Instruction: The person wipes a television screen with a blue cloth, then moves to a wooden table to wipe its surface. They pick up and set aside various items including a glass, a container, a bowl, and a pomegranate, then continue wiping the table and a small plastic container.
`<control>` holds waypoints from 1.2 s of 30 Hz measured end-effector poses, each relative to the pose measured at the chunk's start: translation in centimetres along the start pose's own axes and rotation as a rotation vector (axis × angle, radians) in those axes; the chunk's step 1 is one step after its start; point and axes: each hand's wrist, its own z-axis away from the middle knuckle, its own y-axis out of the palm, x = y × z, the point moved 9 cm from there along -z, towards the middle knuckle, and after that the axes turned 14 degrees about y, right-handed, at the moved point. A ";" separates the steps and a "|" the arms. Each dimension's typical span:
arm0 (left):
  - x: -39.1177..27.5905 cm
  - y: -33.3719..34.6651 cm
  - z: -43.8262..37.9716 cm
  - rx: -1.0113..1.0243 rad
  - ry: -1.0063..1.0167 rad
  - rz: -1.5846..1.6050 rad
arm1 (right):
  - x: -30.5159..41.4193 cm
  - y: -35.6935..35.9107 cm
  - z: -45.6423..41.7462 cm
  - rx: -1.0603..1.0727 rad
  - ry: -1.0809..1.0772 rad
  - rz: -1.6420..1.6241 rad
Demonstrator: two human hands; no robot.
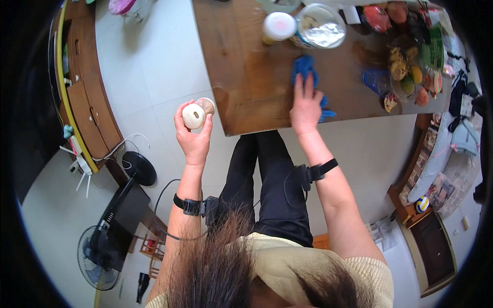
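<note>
Beside the table's left corner, over the floor, my left hand [195, 144] holds a small round container with a cream-white top [193, 117] that has an oval hole. Against it, in the same grasp, is a clear part with a white rim [207, 105]; whether the two are one piece I cannot tell. My right hand [307, 111] lies palm down on the wooden table [250, 88], its fingers pressing on a bunched blue cloth [304, 67]. More blue cloth shows beside the palm near the front edge. The right fingers and the cloth are slightly blurred.
Behind the cloth stand a white-lidded jar [280, 26] and a larger tub with a foil-like silver patch [321, 27]. Fruit in a clear bowl [406, 82] and a blue container [375, 82] are at the right. A wooden cabinet [90, 100] and a fan [98, 258] stand left.
</note>
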 end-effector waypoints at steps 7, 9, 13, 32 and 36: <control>2.9 -5.8 2.6 -0.096 -0.048 0.007 | 15.1 0.5 -7.8 -0.135 -0.300 -0.136; 3.4 -6.4 2.9 -0.125 -0.055 0.020 | 17.7 0.3 -12.3 -0.167 -0.229 -0.185; 5.2 -6.9 3.6 -0.187 -0.074 0.069 | 20.2 1.6 -5.0 -0.079 -0.589 -0.209; -5.6 16.6 -4.1 0.161 0.271 0.102 | -0.3 -2.0 4.9 0.106 -0.608 -0.467; -5.9 21.3 -3.7 0.214 0.269 -0.024 | -14.6 -2.7 0.4 -0.094 -0.123 -0.350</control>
